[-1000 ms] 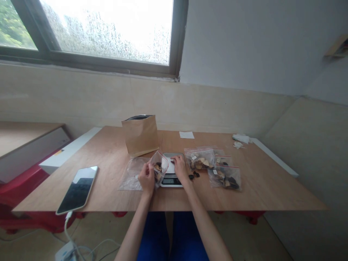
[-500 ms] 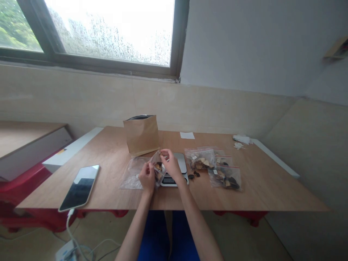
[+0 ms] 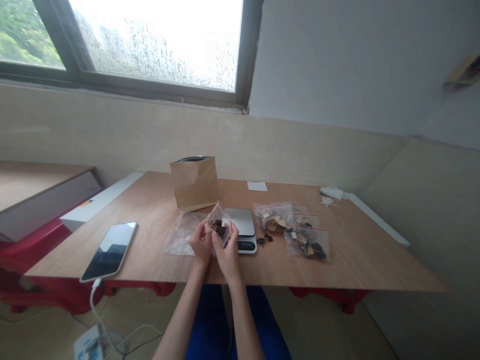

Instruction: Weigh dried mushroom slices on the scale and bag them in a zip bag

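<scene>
Clear plastic, red-edged at the mouth, makes up the small zip bag (image 3: 219, 226) that both hands hold up just above the near edge of the table (image 3: 150, 210) in the head view; dark dried pieces sit inside it. On the bag's left side the left hand (image 3: 201, 243) has its fingers closed on the plastic, and the right hand (image 3: 226, 252) grips it from below and from the right, the two hands touching each other. Just behind the bag, on the table, stands a small digital scale (image 3: 242, 229) with a bare grey platform and a dark display strip at its front. To the left of the hands an empty clear bag (image 3: 180, 234) lies flat, and behind it a brown paper pouch (image 3: 194, 183) stands upright with its top open. Right of the scale a few dark loose pieces (image 3: 264, 239) lie on the wood, and beyond them several filled zip bags (image 3: 296, 230) rest partly overlapping one another. Further back sit a white slip of paper (image 3: 257, 186) and some crumpled white scraps (image 3: 330, 194). A smartphone (image 3: 110, 251) lies face up near the left front corner, its white cable (image 3: 98, 320) hanging down to a power strip on the floor. The person's blue trousers (image 3: 210, 325) show beneath the table
</scene>
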`<state>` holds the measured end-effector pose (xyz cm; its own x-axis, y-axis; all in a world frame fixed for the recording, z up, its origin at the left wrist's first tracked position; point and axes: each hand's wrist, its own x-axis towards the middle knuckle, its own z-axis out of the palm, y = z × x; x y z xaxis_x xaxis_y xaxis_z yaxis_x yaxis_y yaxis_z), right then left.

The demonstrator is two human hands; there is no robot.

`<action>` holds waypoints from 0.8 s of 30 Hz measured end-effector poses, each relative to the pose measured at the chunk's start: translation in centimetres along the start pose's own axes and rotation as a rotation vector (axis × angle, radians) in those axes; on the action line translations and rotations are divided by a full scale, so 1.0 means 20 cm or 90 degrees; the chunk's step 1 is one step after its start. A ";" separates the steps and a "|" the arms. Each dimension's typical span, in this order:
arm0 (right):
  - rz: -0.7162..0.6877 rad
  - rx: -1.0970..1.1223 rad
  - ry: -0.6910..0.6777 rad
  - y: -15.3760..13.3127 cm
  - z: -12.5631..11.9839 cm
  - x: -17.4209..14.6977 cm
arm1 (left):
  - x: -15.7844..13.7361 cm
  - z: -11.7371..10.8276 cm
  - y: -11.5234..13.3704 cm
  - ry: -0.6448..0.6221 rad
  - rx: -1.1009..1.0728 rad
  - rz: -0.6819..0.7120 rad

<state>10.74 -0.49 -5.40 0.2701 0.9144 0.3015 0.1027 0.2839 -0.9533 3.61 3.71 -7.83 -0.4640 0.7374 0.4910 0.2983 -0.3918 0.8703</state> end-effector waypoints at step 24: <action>0.096 0.097 -0.079 0.00 -0.46 0.01 | -0.15 -0.10 0.12 -0.078 -0.298 -0.281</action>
<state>19.68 -2.99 -5.13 0.1501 0.9756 0.1600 -0.0782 0.1730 -0.9818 3.99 -0.53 -7.09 -0.3525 0.9304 0.1004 -0.3057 -0.2159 0.9273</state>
